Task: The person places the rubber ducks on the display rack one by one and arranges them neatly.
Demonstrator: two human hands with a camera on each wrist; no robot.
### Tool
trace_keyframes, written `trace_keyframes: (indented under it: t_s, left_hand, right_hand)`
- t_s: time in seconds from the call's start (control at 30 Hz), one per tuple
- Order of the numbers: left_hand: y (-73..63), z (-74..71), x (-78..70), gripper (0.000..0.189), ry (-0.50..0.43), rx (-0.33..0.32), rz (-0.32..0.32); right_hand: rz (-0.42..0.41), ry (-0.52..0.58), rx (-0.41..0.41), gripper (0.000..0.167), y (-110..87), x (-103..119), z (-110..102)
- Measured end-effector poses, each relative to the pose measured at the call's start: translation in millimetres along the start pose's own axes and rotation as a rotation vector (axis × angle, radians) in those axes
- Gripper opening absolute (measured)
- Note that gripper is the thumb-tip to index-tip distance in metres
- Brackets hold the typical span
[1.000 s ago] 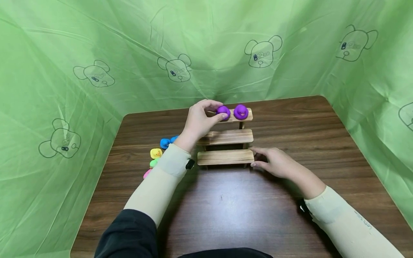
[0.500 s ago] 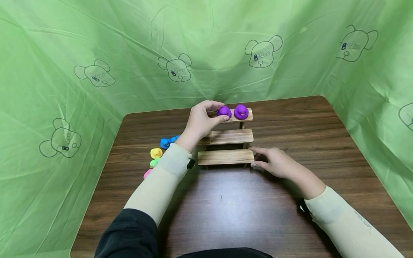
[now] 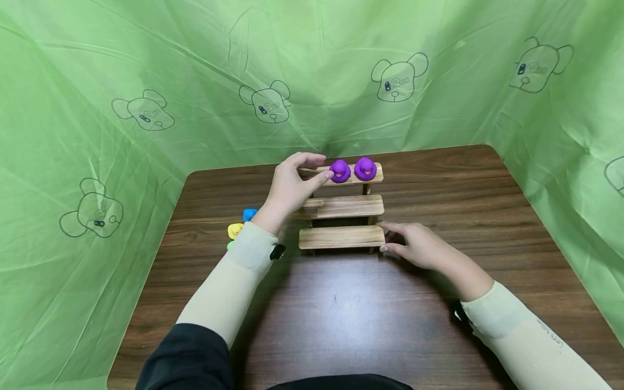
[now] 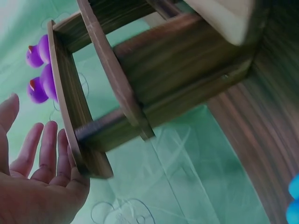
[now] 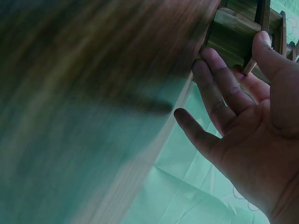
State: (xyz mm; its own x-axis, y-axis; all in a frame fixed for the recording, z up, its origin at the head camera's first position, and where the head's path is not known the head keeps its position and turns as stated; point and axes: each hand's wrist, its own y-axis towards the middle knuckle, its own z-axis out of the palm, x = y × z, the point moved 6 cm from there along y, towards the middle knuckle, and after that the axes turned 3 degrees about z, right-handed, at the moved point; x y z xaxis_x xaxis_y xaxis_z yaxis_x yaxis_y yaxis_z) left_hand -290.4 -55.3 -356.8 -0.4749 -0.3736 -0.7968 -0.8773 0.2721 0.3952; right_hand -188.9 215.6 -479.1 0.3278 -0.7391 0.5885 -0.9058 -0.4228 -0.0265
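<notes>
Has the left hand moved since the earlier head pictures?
Yes. In the head view, judged against the wooden rack, the left hand has moved to the left, and its fingers no longer surround the left purple duck.

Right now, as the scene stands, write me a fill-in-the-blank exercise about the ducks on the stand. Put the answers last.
Both ducks on the wooden stand are ____.
The stand has ____ tiers.
Those ducks sit on its ____ tier.
The right hand is nearest its ____ tier.

Missing words: purple; three; top; bottom.
</notes>
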Motion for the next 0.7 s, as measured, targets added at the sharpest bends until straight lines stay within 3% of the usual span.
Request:
trace_keyframes:
  t_s: [0.4, 0.7]
  left_hand:
    - [-21.0, -44.0, 17.3, 0.026, 0.073, -0.088, 0.029]
    - [-40.6, -77.1, 44.5, 0.027, 0.081, -0.111, -0.052]
  right_hand:
    - [-0.001, 0.002, 0.001, 0.064, -0.1, 0, 0]
    - [-0.002, 0.012, 0.006, 0.064, 0.0, -1, 1]
